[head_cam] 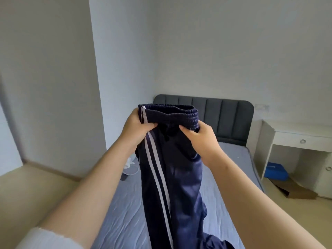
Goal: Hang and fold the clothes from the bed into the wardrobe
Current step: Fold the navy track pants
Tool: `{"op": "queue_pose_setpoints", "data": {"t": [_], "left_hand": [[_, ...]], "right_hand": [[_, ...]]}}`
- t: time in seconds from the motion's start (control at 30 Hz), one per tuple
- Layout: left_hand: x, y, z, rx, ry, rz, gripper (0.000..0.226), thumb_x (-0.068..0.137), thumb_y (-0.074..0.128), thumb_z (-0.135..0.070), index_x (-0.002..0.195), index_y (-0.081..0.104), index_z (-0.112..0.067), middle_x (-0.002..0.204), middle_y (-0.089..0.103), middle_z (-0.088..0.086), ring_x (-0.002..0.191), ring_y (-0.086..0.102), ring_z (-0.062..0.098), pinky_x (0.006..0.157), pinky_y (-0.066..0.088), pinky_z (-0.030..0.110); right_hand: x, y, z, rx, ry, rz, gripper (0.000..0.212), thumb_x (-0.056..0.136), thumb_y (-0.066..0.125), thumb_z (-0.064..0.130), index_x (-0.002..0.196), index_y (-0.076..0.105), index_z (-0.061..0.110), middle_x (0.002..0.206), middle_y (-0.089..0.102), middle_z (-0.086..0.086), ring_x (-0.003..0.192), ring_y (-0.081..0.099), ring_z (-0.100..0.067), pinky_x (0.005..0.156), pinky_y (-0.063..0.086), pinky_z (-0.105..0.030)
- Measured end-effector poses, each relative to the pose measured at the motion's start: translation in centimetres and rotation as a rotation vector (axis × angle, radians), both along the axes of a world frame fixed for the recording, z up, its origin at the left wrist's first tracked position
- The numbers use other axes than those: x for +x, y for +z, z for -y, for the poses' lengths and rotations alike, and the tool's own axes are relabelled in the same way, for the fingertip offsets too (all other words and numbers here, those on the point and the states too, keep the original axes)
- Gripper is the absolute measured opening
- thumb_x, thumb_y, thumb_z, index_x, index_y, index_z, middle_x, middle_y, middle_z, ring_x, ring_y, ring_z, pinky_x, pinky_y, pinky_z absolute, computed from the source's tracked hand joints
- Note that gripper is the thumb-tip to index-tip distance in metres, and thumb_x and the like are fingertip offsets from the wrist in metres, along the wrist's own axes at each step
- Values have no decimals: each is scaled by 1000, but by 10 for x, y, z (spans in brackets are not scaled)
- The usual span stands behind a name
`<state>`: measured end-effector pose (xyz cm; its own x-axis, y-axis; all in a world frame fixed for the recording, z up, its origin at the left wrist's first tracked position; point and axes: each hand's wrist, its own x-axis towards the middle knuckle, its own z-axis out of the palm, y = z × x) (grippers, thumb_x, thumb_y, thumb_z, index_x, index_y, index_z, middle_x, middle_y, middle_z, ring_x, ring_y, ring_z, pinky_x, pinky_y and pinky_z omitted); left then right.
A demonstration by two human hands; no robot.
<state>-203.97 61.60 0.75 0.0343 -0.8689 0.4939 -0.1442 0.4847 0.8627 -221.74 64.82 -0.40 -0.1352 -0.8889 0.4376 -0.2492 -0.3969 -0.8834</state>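
Navy track trousers (181, 177) with two white side stripes hang in front of me over the bed (124, 221). My left hand (136, 128) grips the elastic waistband at its left side, by the stripes. On the right side of the waistband, my right hand (199, 137) pinches the fabric. The legs drop straight down, and their lower ends lie bunched on the blue-grey sheet at the bottom edge. The wardrobe is not in view.
A dark grey padded headboard (224, 119) stands against the far wall. More clothing, white and grey (131, 168), lies on the bed's left side. A white desk (301, 139) with a blue box (275, 170) and cardboard (296, 191) under it stands at the right.
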Motion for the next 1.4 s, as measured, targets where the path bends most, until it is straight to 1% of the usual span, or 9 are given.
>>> {"op": "queue_pose_setpoints", "data": {"t": [0.2,0.37,0.5,0.67,0.9,1.03,1.17,1.27,1.4], "left_hand": [[75,62,35,-118,242,71,16,93,51,-35,105,48,-25,89,56,-15,81,54,5,64,41,20],[117,115,42,-124,-21,-53,24,95,51,-23,118,52,-15,106,62,-5,99,59,13,84,47,25],[142,149,39,-208,-317,-199,18,91,53,-3,102,60,-16,97,68,-1,90,67,14,78,54,28],[162,162,41,-118,-312,178,22,91,50,4,98,60,-14,94,69,-1,85,67,12,76,55,24],[179,153,39,47,-690,25,20,78,57,-15,82,76,-12,83,74,3,75,71,13,65,56,24],[185,141,45,100,-731,34,19,77,59,-19,76,77,-12,82,74,4,73,71,12,63,56,23],[189,118,75,321,-552,145,19,72,68,-16,88,70,-6,87,72,8,75,70,16,70,59,29],[183,87,112,469,-206,570,8,87,62,-13,94,62,-14,95,65,4,84,60,14,81,49,26],[162,64,149,401,94,736,7,87,61,-11,90,57,-17,75,52,1,61,47,16,48,38,9]], "right_hand": [[82,74,35,-224,-80,20,20,80,69,31,82,65,12,75,65,-2,68,54,-12,65,44,-30],[122,117,47,-347,-185,15,18,78,71,31,82,67,14,86,71,-8,87,66,-29,81,55,-45],[130,148,45,-511,-12,76,9,85,65,20,81,66,28,81,72,12,85,68,-8,78,56,-29],[115,153,44,-241,281,-182,22,88,59,3,89,68,24,85,73,10,84,69,-8,72,55,-20],[106,143,51,75,713,104,34,66,59,45,78,78,19,85,75,2,76,71,-9,62,55,-20],[105,134,69,144,748,145,31,69,57,41,76,78,19,86,75,0,76,71,-11,62,55,-21],[99,113,96,272,607,40,28,69,64,31,85,74,10,83,74,-5,71,70,-14,60,56,-23],[105,82,126,397,354,-160,22,86,64,20,102,69,6,84,73,-4,71,69,-16,62,55,-21],[115,58,170,255,-13,-582,21,90,59,19,105,68,9,100,69,-11,90,62,-25,81,50,-28]]}}
